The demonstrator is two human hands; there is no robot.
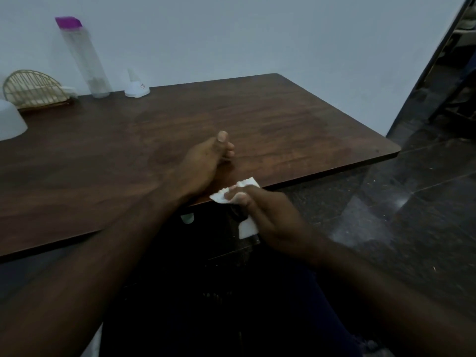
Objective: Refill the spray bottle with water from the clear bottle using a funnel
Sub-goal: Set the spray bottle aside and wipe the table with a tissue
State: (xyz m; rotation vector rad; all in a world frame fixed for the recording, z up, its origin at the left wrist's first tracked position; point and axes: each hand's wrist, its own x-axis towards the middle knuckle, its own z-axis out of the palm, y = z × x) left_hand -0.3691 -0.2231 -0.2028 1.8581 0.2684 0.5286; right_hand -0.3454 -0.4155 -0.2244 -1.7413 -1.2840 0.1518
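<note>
The clear bottle (86,60), tall with a purple cap, stands at the table's far left against the wall. Just to its right the white funnel (136,86) sits upside down, spout pointing up. No spray bottle shows in this view. My left hand (203,166) rests on its side on the table near the front edge, thumb up and fingers loosely curled, holding nothing. My right hand (268,217) is at the front edge of the table, pinching a white paper tissue (233,193) that lies partly on the tabletop and hangs down below it.
The dark wooden table (283,119) ends at right over a dark polished floor (412,202). A wicker holder (33,90) and a white bowl (9,122) sit at the far left. A small pale object (187,218) shows under the table edge.
</note>
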